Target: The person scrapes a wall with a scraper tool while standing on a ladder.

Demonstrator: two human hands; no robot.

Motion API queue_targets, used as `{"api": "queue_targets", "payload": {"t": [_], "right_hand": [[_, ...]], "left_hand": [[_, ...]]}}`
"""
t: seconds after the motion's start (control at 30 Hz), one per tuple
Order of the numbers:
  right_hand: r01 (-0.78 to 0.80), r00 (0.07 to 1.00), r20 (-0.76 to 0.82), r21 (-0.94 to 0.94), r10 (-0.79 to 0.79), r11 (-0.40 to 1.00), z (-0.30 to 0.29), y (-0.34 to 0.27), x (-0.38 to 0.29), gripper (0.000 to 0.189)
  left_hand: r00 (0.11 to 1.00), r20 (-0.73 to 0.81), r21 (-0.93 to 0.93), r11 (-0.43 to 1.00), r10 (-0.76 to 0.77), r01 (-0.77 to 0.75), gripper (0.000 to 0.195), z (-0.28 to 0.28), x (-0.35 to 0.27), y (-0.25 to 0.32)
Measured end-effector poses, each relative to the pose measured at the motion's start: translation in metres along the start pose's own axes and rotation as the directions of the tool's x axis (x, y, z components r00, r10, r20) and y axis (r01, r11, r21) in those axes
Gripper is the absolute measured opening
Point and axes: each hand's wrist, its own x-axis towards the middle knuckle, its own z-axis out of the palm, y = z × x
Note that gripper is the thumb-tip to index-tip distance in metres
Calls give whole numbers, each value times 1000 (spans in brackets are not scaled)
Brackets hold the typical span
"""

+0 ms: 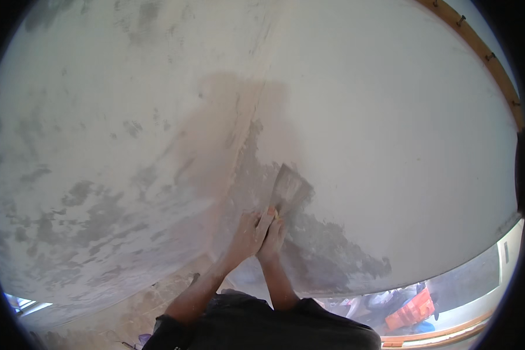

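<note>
Both my hands are together on the handle of a broad putty knife, whose wide blade lies on or very near the right-hand wall. My left hand wraps the handle from the left, and my right hand closes on it from the right; the handle is mostly hidden by the fingers. Grey, patchy filler spreads around and below the blade, narrowing upward along the inside corner. Pale dust coats my hands and forearms.
The left wall bears scattered grey patches. A wooden strip with dark hooks curves along the upper right. Low on the right, an orange item lies among bags beyond the wall's edge. A purple item shows at the bottom left.
</note>
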Motion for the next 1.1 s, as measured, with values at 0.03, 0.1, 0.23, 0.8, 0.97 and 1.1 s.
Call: {"api": "queue_targets", "payload": {"t": [0.03, 0.1, 0.23, 0.8, 0.97, 1.1], "right_hand": [[25, 999, -29, 20, -24, 999, 1, 5, -1, 49], [8, 1000, -31, 41, -6, 999, -1, 8, -6, 49], [-73, 997, 32, -30, 74, 997, -4, -1, 6, 50], [18, 998, -57, 94, -13, 995, -10, 37, -23, 55], [-1, 1000, -27, 75, 3, 997, -15, 32, -2, 57], [47, 998, -39, 37, -46, 998, -14, 42, -4, 59]], "left_hand": [[999, 16, -18, 999, -48, 49, 40, -1, -1, 1], [997, -53, -13, 999, 50, -51, 41, 9, -3, -14], [996, -78, -86, 995, 45, -51, 41, 8, 7, -15], [996, -16, 62, 995, 85, -84, 36, 11, -18, -39], [986, -41, 107, 982, 161, -156, 36, 11, 3, -35], [956, -38, 218, 936, 290, -276, 40, 7, 3, -30]]}}
